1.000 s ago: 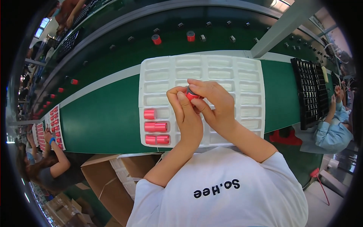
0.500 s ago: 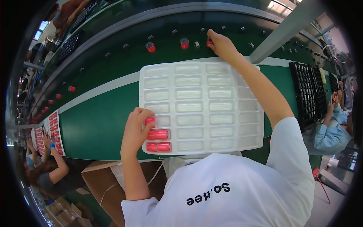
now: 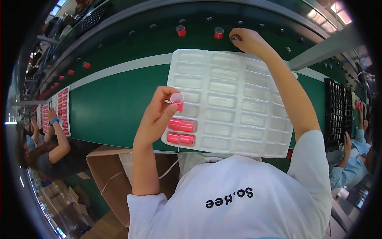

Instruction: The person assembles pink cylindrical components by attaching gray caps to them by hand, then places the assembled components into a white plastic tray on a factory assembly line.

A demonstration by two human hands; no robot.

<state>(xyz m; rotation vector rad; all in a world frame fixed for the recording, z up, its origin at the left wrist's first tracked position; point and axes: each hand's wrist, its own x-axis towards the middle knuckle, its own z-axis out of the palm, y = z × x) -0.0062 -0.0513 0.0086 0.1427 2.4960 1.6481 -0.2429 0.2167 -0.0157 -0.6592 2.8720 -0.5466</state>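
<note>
My left hand (image 3: 157,115) is closed on a red plastic cup (image 3: 177,104), its pale open mouth facing up, above the left column of a white moulded tray (image 3: 207,107). Two compartments at that column's near end hold red cylinders, an upper pair (image 3: 181,125) and a lower pair (image 3: 180,139). Across the tray, my right hand (image 3: 250,42) pinches a small dark metal part (image 3: 235,38) over the green belt. Two dark-topped red cylinders, one at left (image 3: 181,31) and one nearer my right hand (image 3: 219,33), stand on the belt.
Small metal parts (image 3: 262,25) are spaced along the belt. A grey post (image 3: 318,47) rises right of my right arm. Black trays (image 3: 338,111) stand at right beside a co-worker. Filled trays (image 3: 63,111) and another co-worker are at left. An open cardboard box (image 3: 111,175) sits below.
My left hand has lifted a red cup off the tray. The red piece at my right fingertips no longer shows; a metal part is there instead. The whole view has shifted.
</note>
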